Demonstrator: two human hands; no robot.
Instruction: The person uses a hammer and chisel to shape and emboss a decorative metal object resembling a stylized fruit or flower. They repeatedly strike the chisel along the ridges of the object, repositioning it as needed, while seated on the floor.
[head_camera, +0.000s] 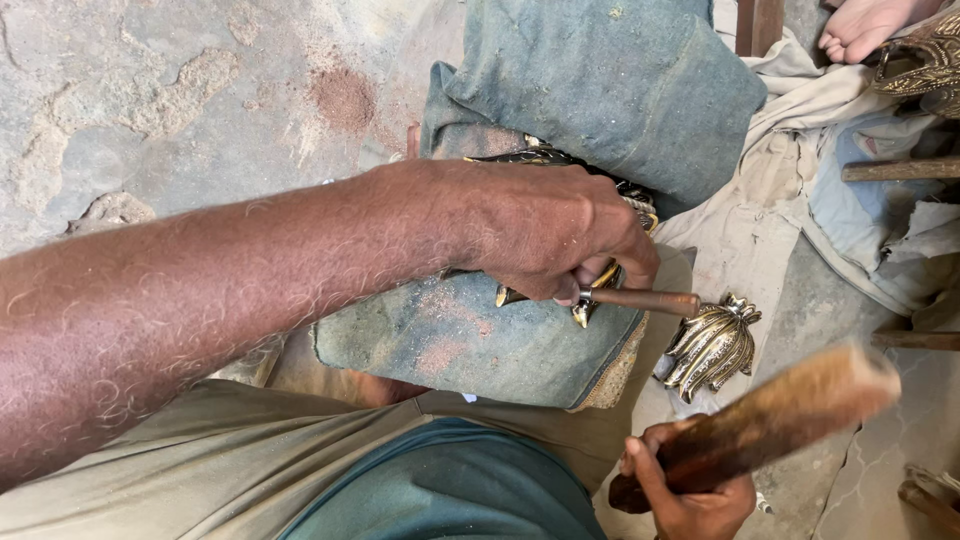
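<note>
Left hand (555, 235): closed around a slim metal punch (645, 299), its tip pointing right, pressed over a dark brass piece (560, 160).
Right hand (690, 495): fist wrapped round the lower end of a wooden mallet (770, 425), head blurred, raised at lower right.
Brass piece: lies on a dusty blue-green cushion (480, 345), near its right edge, mostly hidden under the left hand.
Nearby: ribbed brass ornament (712, 345) on pale cloth (740, 240), just right of the cushion.
Far corner: another person's bare foot (865, 25), top right.

1 head camera looks steeply down, close over the lap.
</note>
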